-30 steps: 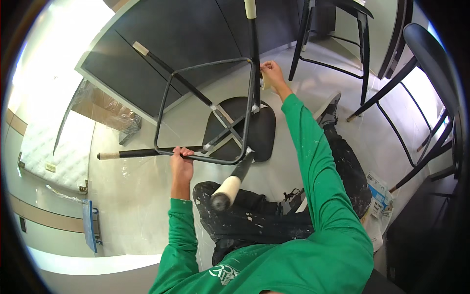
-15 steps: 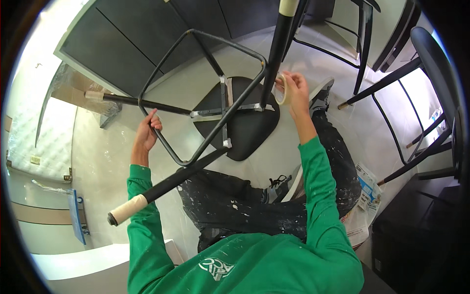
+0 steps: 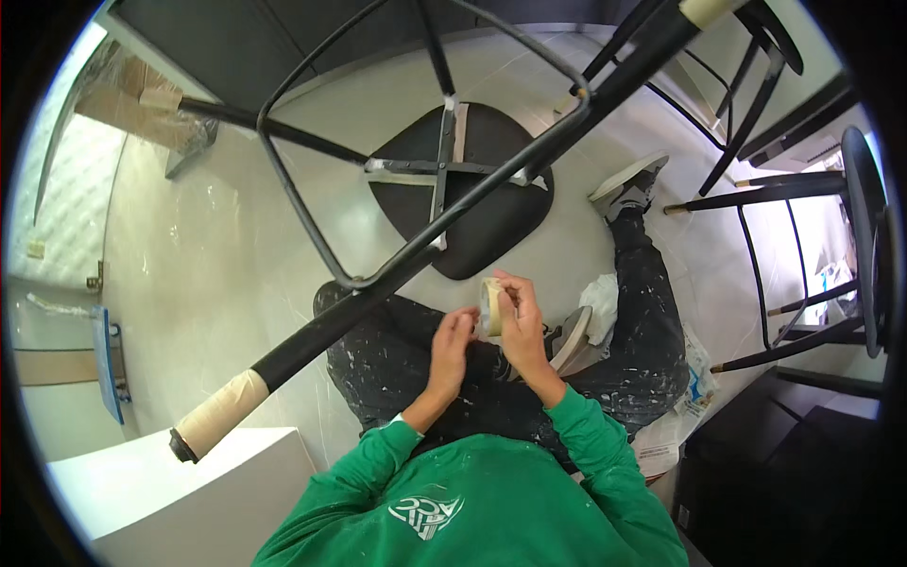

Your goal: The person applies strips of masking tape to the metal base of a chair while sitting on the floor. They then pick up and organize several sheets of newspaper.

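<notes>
In front of my lap, my right hand (image 3: 522, 329) grips a roll of cream masking tape (image 3: 492, 308). My left hand (image 3: 449, 354) is at the roll's left side, its fingers curled together; whether they pinch the tape's end is too small to tell. Beyond my hands a black bar stool (image 3: 491, 222) is upside down, its seat on the floor and its legs pointing up. Cream tape (image 3: 225, 414) wraps the tip of the leg nearest me, and two other leg tips carry similar wrapping. A black metal footrest ring (image 3: 307, 227) joins the legs.
More black stools (image 3: 864, 236) stand at the right. Crumpled white plastic (image 3: 602, 307) lies by my shoe. A white box-like surface (image 3: 198, 491) is at lower left, a blue-edged trolley (image 3: 109, 364) beyond it. Dark cabinet fronts (image 3: 222, 47) line the back.
My left hand has let go of the footrest ring and come to the tape. My right hand has brought the roll down from the stool leg toward my lap. The view has shifted.
</notes>
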Demonstrator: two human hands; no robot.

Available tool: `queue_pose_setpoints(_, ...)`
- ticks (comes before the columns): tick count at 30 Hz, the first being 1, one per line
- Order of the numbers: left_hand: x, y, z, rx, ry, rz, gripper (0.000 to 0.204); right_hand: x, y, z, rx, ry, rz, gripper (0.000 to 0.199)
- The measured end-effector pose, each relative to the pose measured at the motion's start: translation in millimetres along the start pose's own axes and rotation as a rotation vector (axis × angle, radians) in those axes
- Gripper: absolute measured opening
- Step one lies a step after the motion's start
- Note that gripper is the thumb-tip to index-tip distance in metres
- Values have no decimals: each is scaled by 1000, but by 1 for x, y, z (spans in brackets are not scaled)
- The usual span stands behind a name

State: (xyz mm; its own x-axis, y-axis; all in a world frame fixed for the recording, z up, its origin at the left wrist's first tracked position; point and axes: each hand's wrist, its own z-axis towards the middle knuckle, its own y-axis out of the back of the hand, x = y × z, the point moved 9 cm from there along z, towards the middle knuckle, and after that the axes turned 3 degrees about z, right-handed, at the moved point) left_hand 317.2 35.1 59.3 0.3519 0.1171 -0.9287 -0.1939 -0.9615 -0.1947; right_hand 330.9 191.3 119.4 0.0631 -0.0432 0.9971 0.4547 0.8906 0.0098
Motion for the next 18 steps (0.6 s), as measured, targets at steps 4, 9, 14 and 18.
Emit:
queue_pose_setpoints(4, -12, -15, 13, 21, -243, 306, 33, 8, -21, -2, 14, 75, -58, 25)
queue_pose_setpoints(9, -39, -9, 19, -55, -428, 489, 38, 4, -28, 15, 73, 27, -140, 49)
queue_pose_setpoints(14, -13, 1, 29, 23, -191, 314, 42, -27, 1, 41, 54, -1, -255, 67)
queue_pose_setpoints(18, -11, -1, 34, 67, -204, 319, 42, -49, -10, 46, 303, -167, -156, 54)
